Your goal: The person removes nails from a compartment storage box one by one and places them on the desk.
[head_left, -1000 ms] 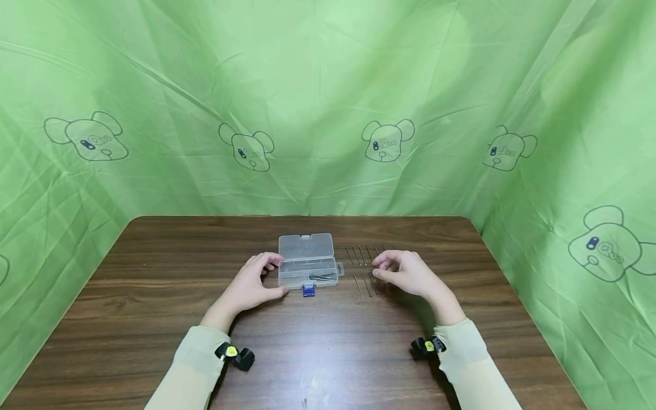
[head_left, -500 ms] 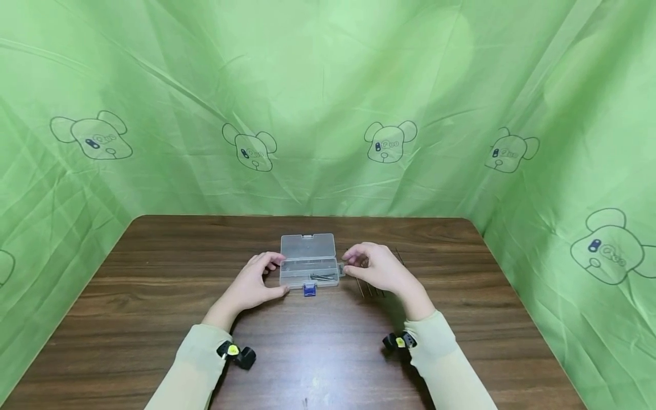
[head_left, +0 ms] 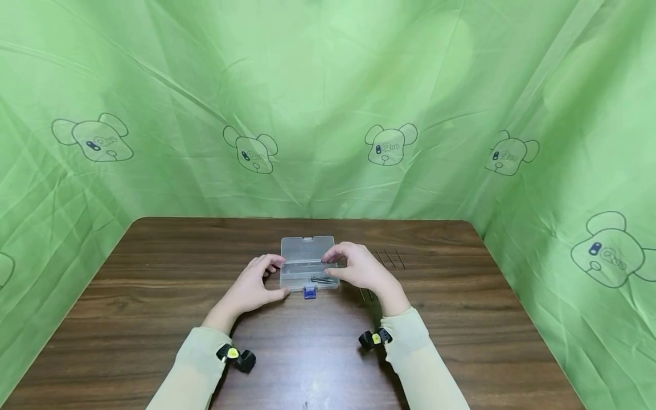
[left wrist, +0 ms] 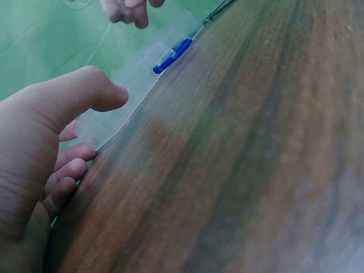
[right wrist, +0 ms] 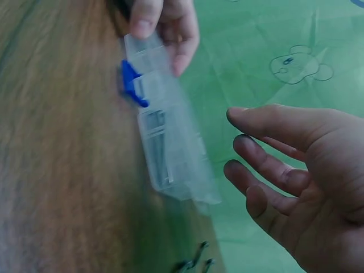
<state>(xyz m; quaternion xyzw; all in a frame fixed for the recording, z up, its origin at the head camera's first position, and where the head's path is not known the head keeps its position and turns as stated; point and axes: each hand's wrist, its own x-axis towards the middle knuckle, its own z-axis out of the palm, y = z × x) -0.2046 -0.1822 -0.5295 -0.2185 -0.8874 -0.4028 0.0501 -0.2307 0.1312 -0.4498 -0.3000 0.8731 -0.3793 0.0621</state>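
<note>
A clear plastic storage box (head_left: 292,283) lies on the table, its lid (head_left: 302,247) folded back and a blue latch (head_left: 310,292) at the front. My left hand (head_left: 251,289) grips the box's left end, thumb at the front corner, fingers behind. Over the right part of the box hovers my right hand (head_left: 359,267); the right wrist view shows its thumb and fingers loosely bent and apart, with nothing seen between them. Several slim, nail-like metal pins (right wrist: 162,148) lie in the front right compartment. More loose pins (head_left: 391,259) rest right of the box, partly hidden by my right hand.
The brown wooden table (head_left: 154,307) ends at a green curtain (head_left: 318,171) printed with bear faces, which hangs behind it and along both sides. Small cameras are strapped to both wrists.
My right hand has moved left from the loose pins to above the box. My left hand stays at the box's left end.
</note>
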